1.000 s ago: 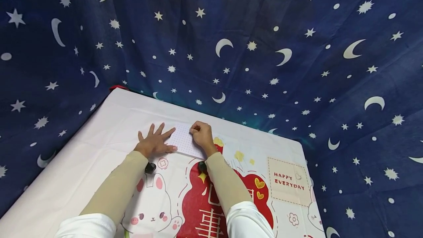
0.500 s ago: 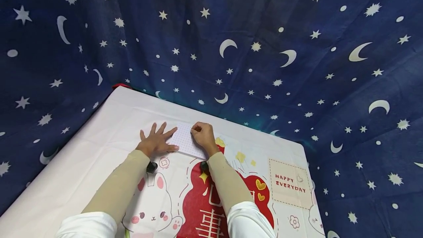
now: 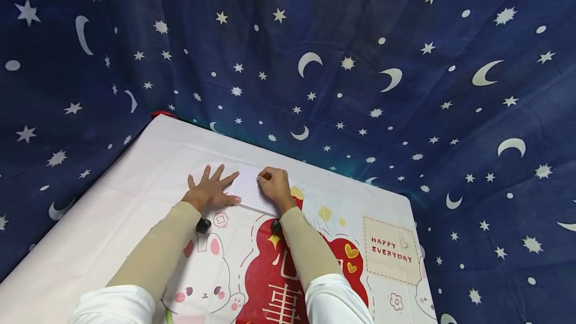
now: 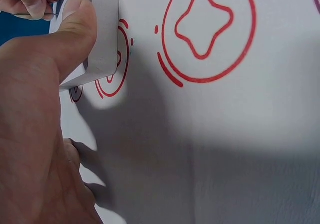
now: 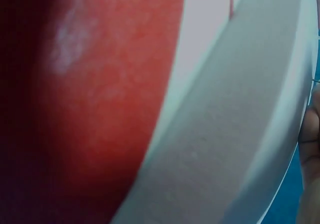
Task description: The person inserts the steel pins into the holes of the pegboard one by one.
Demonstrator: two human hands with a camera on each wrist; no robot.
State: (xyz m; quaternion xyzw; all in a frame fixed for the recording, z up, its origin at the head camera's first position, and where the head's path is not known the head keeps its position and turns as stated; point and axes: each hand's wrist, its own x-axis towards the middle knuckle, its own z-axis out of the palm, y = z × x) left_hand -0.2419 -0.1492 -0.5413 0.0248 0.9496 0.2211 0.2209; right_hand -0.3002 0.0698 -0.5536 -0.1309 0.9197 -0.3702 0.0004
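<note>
White dotted board lies flat on the bench, twd the far edge & a bit left of ctr, btwn the two hands. It's a thick slab w/ rows of small dots on top.

Left hand: grip spread wide, fingers fanned, nothing clasped; thumb rests on the board's near left corner, index fingertip at its left edge, other fingers on the cloth to the left. Right hand is over the board's right half; grip is closed to a pinch, fingers curled, w/ a thin pin-like piece btwn thumb & fingers. Can't tell if its tip touches the board.

Both forearms have tan sleeves w/ white cuffs nearer in. White cloth on the bench has a rabbit print near left, a red patch near ctr & a "HAPPY EVERYDAY" panel to the right. Bkgd: navy curtain w/ moons, stars etc. Right wrist view is mostly blurred red & white.
</note>
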